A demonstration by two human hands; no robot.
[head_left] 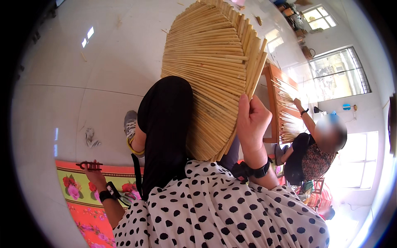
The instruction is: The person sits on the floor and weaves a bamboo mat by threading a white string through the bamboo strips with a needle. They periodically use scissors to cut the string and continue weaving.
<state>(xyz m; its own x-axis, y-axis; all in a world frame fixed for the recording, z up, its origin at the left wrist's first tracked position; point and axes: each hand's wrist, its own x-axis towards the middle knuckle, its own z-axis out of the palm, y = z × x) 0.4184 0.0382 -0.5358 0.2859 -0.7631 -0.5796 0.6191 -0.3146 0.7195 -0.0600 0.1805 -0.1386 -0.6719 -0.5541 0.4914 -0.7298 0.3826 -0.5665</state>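
Observation:
A broad, rounded panel of pale straw-coloured stalks (206,58) fans out across my lap, with a layered border of stalk ends along its right side. My right hand (254,120) pinches that border at its lower right, thumb on top and fingers curled behind. Part of the panel lies behind my raised, black-clad knee (167,124). Far out to the left, above a floral cloth, my left hand (94,175) is closed on a small dark reddish-brown tool (90,165) with narrow bars and gaps. Its exact kind is too small to make out.
The red and green floral cloth (84,215) spreads at lower left. A crumpled whitish scrap (92,138) lies on the tiled floor (111,53). At right, another person (318,161) sits by a brown wooden table (271,89), reaching toward long stalks (289,124) on it.

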